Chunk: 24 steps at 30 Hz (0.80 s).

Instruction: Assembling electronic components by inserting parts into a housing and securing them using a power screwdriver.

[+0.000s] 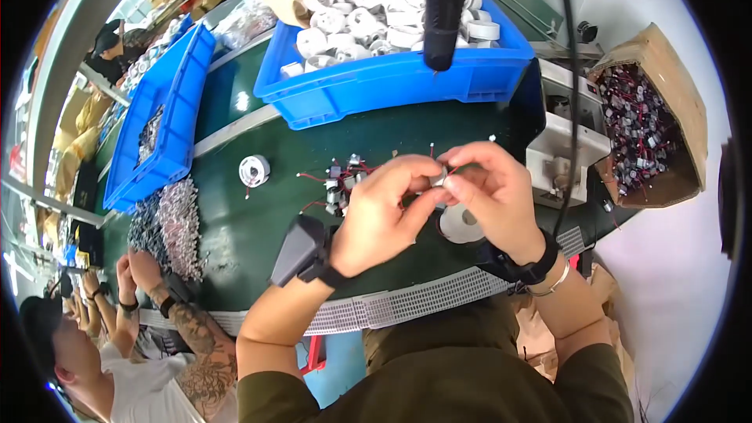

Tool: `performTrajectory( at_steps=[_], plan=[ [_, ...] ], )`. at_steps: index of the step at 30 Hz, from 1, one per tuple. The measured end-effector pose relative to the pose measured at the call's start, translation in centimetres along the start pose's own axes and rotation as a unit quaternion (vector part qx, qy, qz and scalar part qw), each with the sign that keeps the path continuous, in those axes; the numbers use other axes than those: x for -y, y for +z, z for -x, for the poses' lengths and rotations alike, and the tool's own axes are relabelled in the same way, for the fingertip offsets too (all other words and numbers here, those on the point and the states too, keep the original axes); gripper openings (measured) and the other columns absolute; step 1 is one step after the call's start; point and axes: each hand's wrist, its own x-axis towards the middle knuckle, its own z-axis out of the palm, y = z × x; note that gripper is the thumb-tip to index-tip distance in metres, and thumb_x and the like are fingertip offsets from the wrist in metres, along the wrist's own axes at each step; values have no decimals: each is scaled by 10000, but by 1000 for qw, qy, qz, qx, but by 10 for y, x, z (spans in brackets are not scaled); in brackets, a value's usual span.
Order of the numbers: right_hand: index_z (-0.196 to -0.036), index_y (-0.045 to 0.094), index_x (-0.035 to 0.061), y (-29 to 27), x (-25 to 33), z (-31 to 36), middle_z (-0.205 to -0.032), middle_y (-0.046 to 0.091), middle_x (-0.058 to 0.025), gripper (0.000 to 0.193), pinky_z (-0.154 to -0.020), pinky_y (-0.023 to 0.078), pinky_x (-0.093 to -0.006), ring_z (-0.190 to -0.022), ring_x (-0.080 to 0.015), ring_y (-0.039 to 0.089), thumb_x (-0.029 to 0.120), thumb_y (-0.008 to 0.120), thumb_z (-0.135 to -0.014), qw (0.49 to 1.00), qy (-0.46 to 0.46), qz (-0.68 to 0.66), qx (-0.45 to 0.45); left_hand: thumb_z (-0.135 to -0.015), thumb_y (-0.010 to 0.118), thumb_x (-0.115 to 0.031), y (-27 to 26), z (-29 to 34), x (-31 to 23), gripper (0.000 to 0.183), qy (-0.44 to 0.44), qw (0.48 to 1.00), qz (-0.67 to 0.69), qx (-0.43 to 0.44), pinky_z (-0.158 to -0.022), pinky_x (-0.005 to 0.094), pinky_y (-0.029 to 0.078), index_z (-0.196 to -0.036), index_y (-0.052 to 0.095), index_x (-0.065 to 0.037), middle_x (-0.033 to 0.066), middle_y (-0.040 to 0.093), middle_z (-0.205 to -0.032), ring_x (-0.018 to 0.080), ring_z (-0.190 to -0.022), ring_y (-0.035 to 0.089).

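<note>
In front of my chest, my left hand (389,210) and my right hand (497,200) meet. Their thumbs and fingers pinch a small greyish part (440,179), mostly covered by the fingertips, so its kind is unclear. Below the right hand, a white round plastic housing (460,224) lies on the dark green work surface (227,227). Beside the left hand sits a loose heap of small motor-like parts with red wires (338,186), partly hidden by that hand. Farther left lies another white round housing (253,171) with a short red wire.
A blue bin (392,86) heaped with white housings stands ahead, under a black hanging tool (443,12). At right are a pale metal fixture (554,160) and a cardboard box (666,63) of wired parts. A second blue bin (168,86) and a co-worker (141,368) are at left.
</note>
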Motion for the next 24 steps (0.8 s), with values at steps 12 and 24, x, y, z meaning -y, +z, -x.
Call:
performTrajectory(
  at_steps=[12,24],
  plan=[
    [-976,567,-3,-15,2,9,-1032,615,-182,254,-775,536,-315,-876,-196,634,-66,679,-757,994,57,6,96,-773,670,-496,-145,-187,87,670,-84,849,-518,-65,-864,452,472,-1167,545,32,290,628,-1014,423,-987,608],
    [-972,564,-13,-47,13,51,-1016,583,-152,154,-709,542,-309,-808,-179,613,-25,600,-822,997,-15,78,3,-706,789,-226,-55,-43,0,449,-60,984,-124,-115,-771,328,524,-1052,613,-1,136,650,-936,214,-884,649]
  ],
)
